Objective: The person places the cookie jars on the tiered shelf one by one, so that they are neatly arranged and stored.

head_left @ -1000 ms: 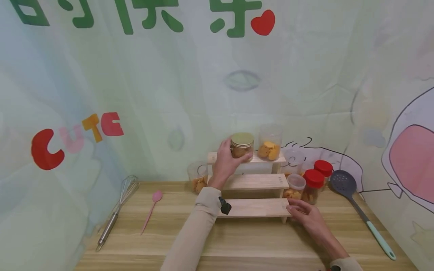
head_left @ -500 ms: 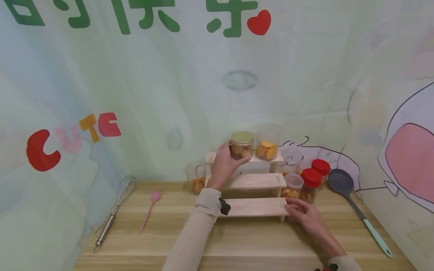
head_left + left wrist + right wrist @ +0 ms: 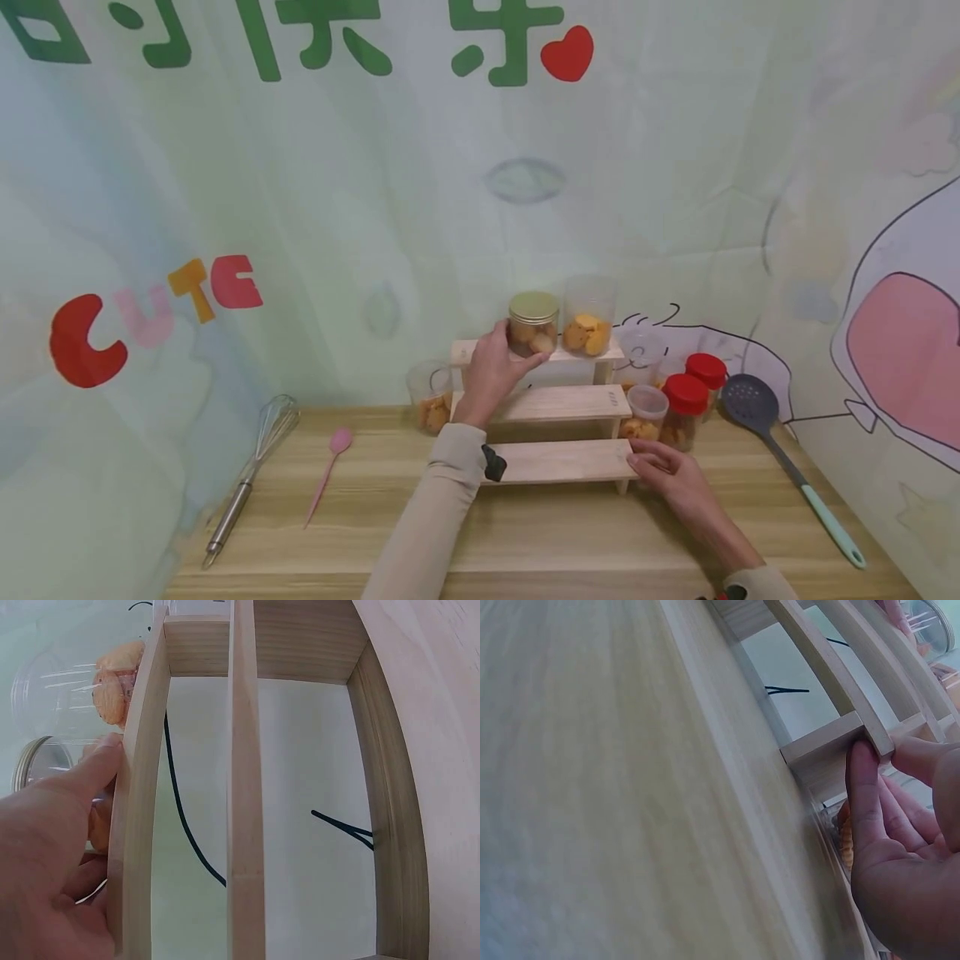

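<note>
On the top step of a three-step wooden rack stands a clear jar of cookies with a gold lid. My left hand holds this jar low down, thumb at the front and fingers round its left side. The left wrist view shows that thumb beside the top step's edge. To the jar's right is a taller clear jar of yellow cookies. My right hand pinches the right end of the lowest step; the right wrist view shows thumb and finger on the board's corner.
Right of the rack are a small lidded tub and red-lidded jars. A slotted skimmer lies farther right. Another cookie jar stands behind the rack's left end. A whisk and a pink spoon lie at left.
The left fingers have slid slightly lower on the gold-lidded jar, which stays on the top step. The right hand keeps its place at the lowest step. The whole view has shifted a little.
</note>
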A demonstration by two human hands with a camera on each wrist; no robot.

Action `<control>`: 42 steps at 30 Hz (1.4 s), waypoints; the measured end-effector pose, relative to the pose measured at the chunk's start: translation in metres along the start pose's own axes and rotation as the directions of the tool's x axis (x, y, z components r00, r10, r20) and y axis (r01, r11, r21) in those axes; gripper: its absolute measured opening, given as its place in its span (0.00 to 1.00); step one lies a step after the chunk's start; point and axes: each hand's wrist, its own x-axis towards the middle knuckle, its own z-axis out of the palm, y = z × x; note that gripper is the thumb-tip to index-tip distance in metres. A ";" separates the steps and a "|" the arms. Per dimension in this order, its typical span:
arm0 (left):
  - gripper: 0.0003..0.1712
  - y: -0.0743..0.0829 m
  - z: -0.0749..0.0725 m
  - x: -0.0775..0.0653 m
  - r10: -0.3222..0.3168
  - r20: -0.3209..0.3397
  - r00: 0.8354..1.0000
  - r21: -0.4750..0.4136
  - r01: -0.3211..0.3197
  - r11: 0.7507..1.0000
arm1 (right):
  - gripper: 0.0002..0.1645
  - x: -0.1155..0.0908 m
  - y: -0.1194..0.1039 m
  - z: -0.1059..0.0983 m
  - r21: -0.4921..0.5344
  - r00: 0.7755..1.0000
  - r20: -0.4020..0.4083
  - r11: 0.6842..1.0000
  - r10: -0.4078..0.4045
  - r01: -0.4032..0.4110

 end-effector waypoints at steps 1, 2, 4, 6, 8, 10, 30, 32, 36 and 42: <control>0.53 0.000 0.000 0.000 -0.001 0.003 1.000 0.002 0.001 1.000 | 0.36 0.000 0.000 0.000 0.000 1.000 0.004 1.000 0.000 0.000; 0.53 0.000 0.000 0.000 0.001 0.003 1.000 0.004 -0.001 1.000 | 0.36 0.000 0.000 0.000 0.000 1.000 0.001 1.000 0.003 -0.003; 0.53 0.000 0.001 0.000 0.007 0.002 1.000 0.003 -0.007 1.000 | 0.37 0.000 0.001 0.000 0.003 1.000 0.000 1.000 0.008 -0.008; 0.53 -0.001 0.001 0.000 0.013 0.002 1.000 -0.002 -0.013 1.000 | 0.37 0.001 0.001 -0.001 0.004 1.000 -0.001 1.000 0.012 -0.012; 0.53 -0.002 0.000 0.000 0.019 0.007 1.000 -0.025 -0.019 1.000 | 0.37 0.001 0.001 -0.001 0.006 1.000 -0.002 1.000 0.010 -0.010; 0.52 -0.004 -0.001 -0.002 0.029 0.015 0.999 -0.061 -0.028 0.998 | 0.37 0.001 0.001 -0.001 0.009 1.000 -0.001 1.000 0.011 -0.011; 0.50 -0.116 -0.067 -0.050 -0.012 -0.247 0.969 -0.160 -0.029 0.987 | 0.38 0.000 -0.003 -0.001 -0.011 1.000 0.010 1.000 0.015 -0.015; 0.51 -0.126 -0.070 -0.054 -0.060 -0.212 0.975 -0.182 0.021 0.983 | 0.38 0.000 -0.003 -0.001 -0.017 1.000 0.010 1.000 0.020 -0.019; 0.54 -0.141 -0.069 -0.059 -0.135 -0.127 0.983 -0.221 0.104 0.970 | 0.38 -0.001 -0.002 -0.001 -0.025 1.000 0.000 0.999 0.030 -0.030; 0.57 -0.159 -0.059 -0.064 -0.175 -0.050 0.983 -0.227 0.160 0.961 | 0.38 -0.001 -0.003 -0.001 -0.027 1.000 0.008 0.999 0.029 -0.029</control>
